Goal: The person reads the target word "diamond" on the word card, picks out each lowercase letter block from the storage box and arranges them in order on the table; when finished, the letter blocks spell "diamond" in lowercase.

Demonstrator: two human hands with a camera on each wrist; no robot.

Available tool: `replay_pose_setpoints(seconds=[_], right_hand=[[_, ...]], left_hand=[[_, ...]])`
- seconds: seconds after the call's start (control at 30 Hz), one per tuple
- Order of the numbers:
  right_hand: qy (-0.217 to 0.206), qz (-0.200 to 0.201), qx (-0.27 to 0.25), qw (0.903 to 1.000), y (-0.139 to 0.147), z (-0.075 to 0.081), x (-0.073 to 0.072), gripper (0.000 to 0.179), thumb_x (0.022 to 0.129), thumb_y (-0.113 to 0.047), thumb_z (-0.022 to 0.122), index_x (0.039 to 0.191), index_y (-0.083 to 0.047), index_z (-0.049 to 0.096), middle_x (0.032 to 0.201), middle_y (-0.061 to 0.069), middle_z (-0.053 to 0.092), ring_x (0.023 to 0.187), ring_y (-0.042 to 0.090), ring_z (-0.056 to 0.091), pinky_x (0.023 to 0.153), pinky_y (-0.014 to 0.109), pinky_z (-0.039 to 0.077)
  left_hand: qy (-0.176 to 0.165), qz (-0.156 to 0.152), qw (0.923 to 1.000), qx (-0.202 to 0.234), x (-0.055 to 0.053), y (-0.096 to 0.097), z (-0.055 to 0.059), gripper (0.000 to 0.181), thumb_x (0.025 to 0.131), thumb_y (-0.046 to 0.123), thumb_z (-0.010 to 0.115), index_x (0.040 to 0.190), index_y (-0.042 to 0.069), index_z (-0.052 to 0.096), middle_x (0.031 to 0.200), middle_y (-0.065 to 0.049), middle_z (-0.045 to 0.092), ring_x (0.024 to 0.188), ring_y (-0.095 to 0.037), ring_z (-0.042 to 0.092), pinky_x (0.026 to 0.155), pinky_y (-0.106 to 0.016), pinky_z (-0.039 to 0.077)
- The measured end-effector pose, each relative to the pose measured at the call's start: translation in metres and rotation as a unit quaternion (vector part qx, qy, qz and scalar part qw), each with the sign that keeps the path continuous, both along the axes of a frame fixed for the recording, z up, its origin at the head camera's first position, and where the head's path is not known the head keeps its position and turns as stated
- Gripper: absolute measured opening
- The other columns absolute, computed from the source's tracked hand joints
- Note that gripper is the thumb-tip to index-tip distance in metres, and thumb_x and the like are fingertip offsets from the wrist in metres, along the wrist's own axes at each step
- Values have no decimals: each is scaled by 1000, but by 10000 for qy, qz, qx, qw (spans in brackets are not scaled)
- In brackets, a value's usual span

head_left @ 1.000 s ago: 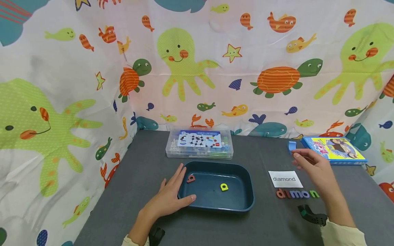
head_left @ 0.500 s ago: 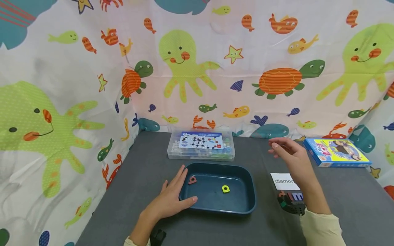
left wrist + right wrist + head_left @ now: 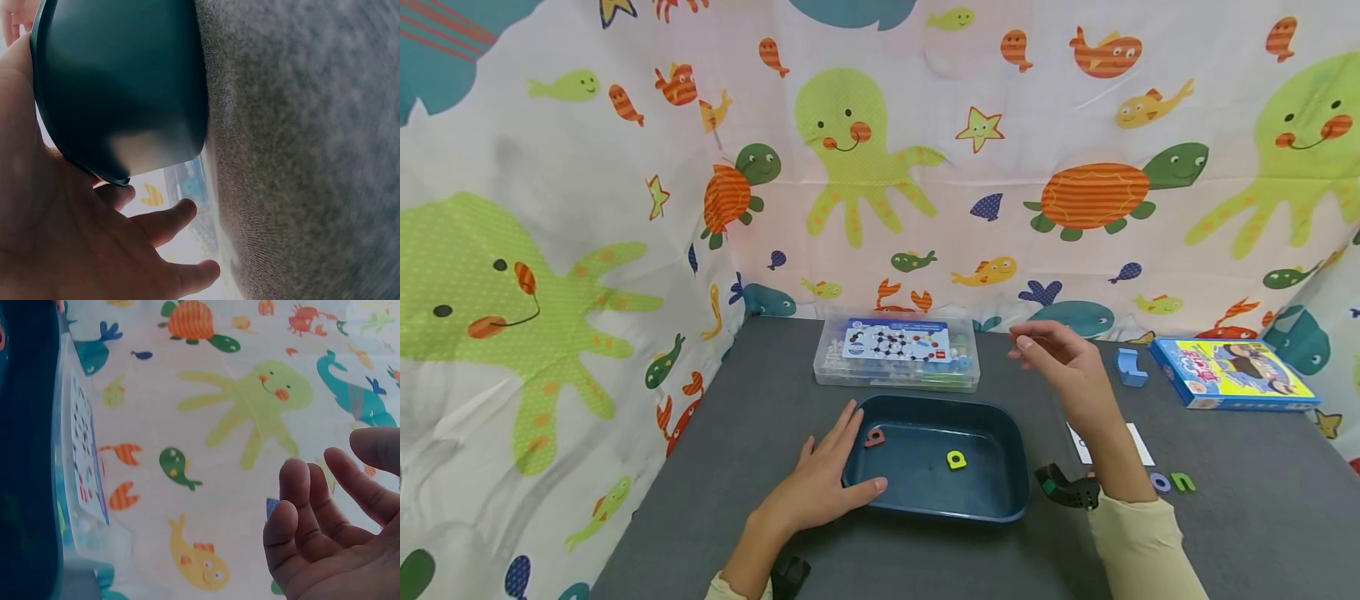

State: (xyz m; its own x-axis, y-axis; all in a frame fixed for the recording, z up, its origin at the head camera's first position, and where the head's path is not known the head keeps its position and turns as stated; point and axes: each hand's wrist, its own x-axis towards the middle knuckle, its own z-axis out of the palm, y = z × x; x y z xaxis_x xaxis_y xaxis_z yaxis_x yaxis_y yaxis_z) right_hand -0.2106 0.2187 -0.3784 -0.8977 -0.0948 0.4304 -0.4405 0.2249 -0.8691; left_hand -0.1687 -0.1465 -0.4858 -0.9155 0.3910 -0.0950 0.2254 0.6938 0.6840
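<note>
My left hand (image 3: 820, 479) rests on the left end of a dark blue tray (image 3: 955, 510), fingers stretched along its rim and thumb over the near edge. In the left wrist view, its fingers lie along the tray's outside. Inside the tray are a reddish-brown letter (image 3: 875, 437) and a yellow letter (image 3: 956, 460). My right hand (image 3: 1067, 367) hangs in the air beyond the tray's right end, fingers loosely bent and holding nothing. Beneath that forearm, a white word card (image 3: 1141, 444) is partly covered. A purple letter o (image 3: 1161, 482) and green letter n (image 3: 1183, 482) show beside the sleeve.
Behind the tray stands a clear plastic case (image 3: 895, 354) with a molecule-model label. At the back right lie a blue curved piece (image 3: 1131, 367) and a blue and yellow box (image 3: 1236, 375). A sea-animal curtain (image 3: 910, 242) closes off the back and sides of the grey table.
My right hand has moved left from beside the blue curved piece toward the tray, its forearm now covering part of the card and letter row. The left hand has stayed on the tray.
</note>
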Motion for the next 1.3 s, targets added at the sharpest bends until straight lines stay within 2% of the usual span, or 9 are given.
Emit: replay_pose_setpoints(seconds=[0.3,0.6,0.93,1.3], right_hand=[[-4,349,-65,9994,-19,-6,-4,28,109,-10,62,132,6,67,118,-2,71,101,13,72,87,23,58],[-133,584,114,9981,-33,-16,-7,28,109,-12,62,133,3,68,123,19,67,102,19,70,89,25,58],[-375,906,424,9943,-42,-28,-10,27,108,-11,63,132,2,68,123,16,69,104,26,66,90,25,57],[-620,1044,649,9905,-53,-34,-8,24,108,-15,67,129,-5,70,120,13,68,105,40,64,87,39,59]], left_hand=[[-18,-3,10000,-23,-1,1,0,104,97,63,69,175,25,12,179,10,-4,162,-33,21,120,-77,-3],[-48,-15,10000,19,-1,1,0,104,97,62,70,175,25,12,179,11,-4,162,-32,20,120,-77,-5],[-22,-27,10000,82,0,1,2,103,98,61,69,175,22,12,179,11,-4,162,-31,19,120,-77,-5],[-29,-6,10000,42,-1,1,2,104,98,61,69,175,22,12,179,11,-4,162,-32,20,120,-77,-5]])
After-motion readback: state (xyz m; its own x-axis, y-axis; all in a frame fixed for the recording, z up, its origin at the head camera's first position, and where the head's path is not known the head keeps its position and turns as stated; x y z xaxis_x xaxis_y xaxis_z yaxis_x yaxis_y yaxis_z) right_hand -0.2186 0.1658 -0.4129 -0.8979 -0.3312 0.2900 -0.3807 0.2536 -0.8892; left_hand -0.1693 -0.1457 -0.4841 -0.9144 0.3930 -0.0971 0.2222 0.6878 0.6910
